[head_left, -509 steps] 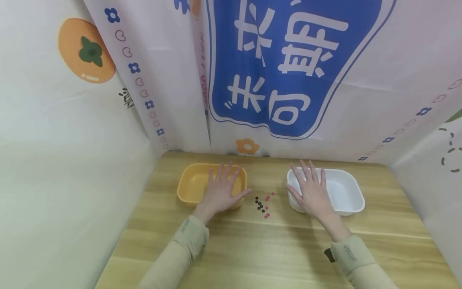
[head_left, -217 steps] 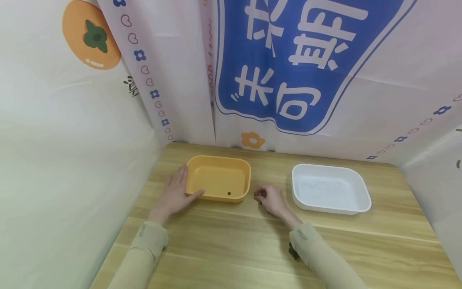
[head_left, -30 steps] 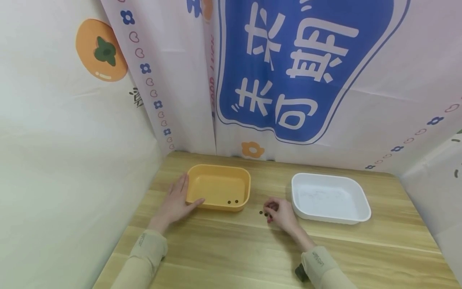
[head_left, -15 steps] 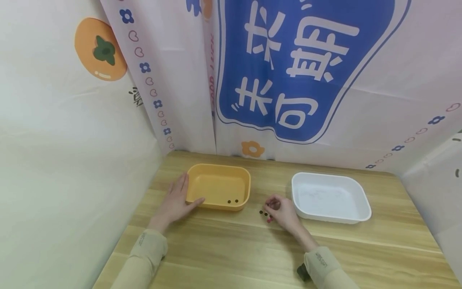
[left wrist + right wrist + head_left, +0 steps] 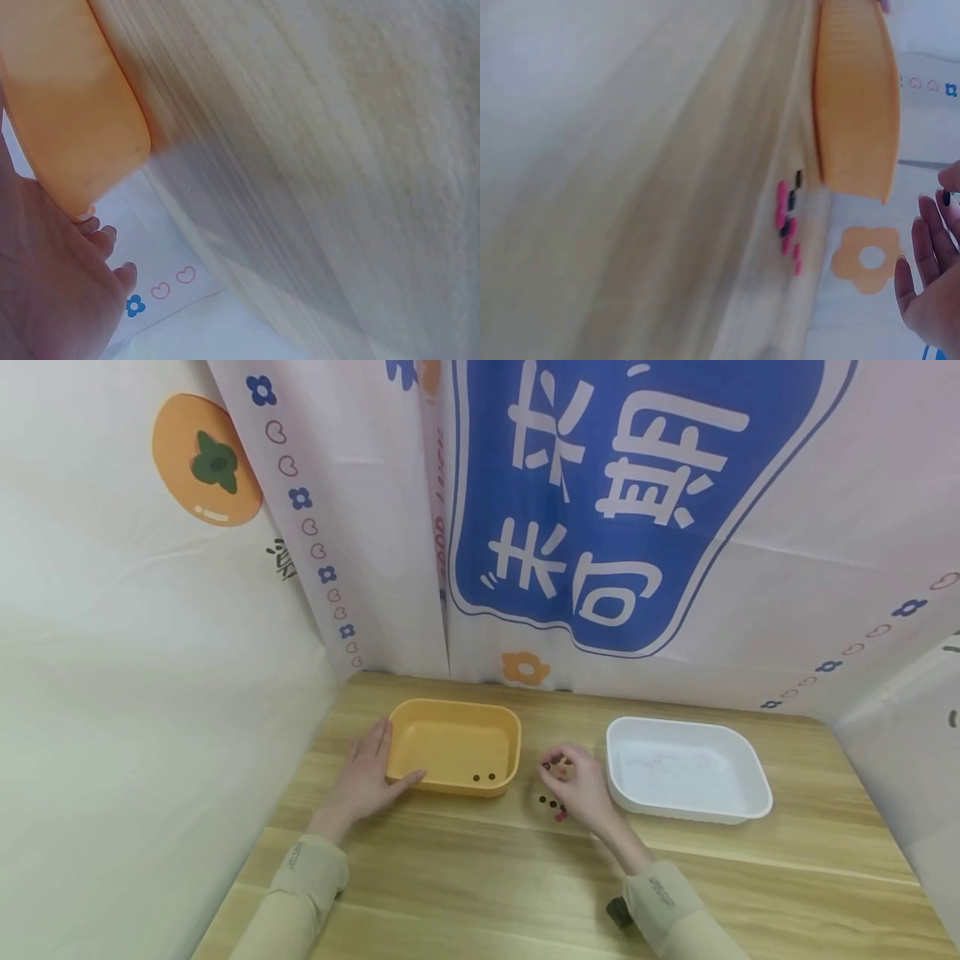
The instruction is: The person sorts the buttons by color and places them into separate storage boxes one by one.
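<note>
My left hand (image 5: pixel 362 787) rests against the left end of the yellow tray (image 5: pixel 453 708), fingers straight along its side and thumb at the front rim. In the left wrist view, the fingertips show beside the tray's corner. My right hand (image 5: pixel 587 787) is raised between the two trays, pinching a small black disc (image 5: pixel 946 198) between thumb and finger. Below it on the table lie several loose black discs (image 5: pixel 552 804) and pink discs (image 5: pixel 560 817), partly hidden by the hand in the head view. Two black discs (image 5: pixel 483 777) sit inside the yellow tray near its front right.
A white tray (image 5: pixel 690 810) stands to the right of my right hand. Both trays are on a wooden table (image 5: pixel 480 877). Printed cloth (image 5: pixel 390 610) hangs behind the table, and pale sheets (image 5: pixel 150 735) close in its sides.
Over the last second my right hand has lifted off the pile with a black disc, moving slightly up and left. Since 7.2 seconds ago the yellow tray has gained a second black disc. The left hand stays put.
</note>
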`<move>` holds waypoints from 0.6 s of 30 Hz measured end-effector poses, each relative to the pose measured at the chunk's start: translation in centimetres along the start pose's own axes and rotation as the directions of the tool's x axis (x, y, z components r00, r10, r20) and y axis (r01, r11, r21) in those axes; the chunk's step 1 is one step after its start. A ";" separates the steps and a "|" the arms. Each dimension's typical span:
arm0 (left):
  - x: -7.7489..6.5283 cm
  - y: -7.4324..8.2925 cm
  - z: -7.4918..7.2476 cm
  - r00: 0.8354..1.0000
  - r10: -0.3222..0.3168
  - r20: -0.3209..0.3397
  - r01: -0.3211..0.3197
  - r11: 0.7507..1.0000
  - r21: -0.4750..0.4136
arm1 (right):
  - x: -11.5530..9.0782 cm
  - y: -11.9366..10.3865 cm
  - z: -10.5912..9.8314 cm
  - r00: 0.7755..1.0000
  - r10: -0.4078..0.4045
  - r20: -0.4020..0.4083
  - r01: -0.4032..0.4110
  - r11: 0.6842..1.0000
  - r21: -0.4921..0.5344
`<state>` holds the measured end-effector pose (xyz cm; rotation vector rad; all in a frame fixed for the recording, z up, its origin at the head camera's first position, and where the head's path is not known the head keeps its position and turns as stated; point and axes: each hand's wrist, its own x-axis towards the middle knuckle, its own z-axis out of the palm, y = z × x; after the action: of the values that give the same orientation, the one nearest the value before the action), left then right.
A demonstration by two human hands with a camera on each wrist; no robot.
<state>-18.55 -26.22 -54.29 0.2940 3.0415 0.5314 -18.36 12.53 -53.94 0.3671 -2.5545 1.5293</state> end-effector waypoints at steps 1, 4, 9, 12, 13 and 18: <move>0.0 0.0 0.0 1.000 -0.001 0.001 0.001 1.000 0.001 | 0.2 -0.2 0.1 1.000 -0.017 -0.007 0.017 1.000 -0.008; 0.0 -0.1 0.1 1.000 -0.001 0.000 0.001 1.000 0.003 | 0.7 -0.9 0.6 0.998 -0.057 -0.015 0.057 0.998 -0.025; 0.0 -0.1 0.1 1.000 0.001 -0.008 -0.001 1.000 0.007 | 1.6 -2.3 1.3 0.998 -0.066 0.004 0.066 0.997 -0.036; 0.0 -0.1 0.1 1.000 0.001 -0.011 -0.001 1.000 0.013 | 2.1 -3.2 1.9 0.998 -0.060 0.023 0.060 0.998 -0.007; 0.0 -0.1 0.1 1.000 0.001 -0.011 -0.001 1.000 0.015 | 2.3 -3.4 2.1 0.998 -0.061 0.029 0.061 0.998 0.006; 0.0 -0.1 0.1 1.000 -0.003 -0.008 0.003 1.000 0.010 | 3.1 -4.0 3.5 0.995 -0.092 0.033 0.090 0.995 0.045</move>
<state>-18.56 -26.23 -54.40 0.2888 3.0528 0.5183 -20.15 7.17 -51.43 0.5124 -2.4965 1.5608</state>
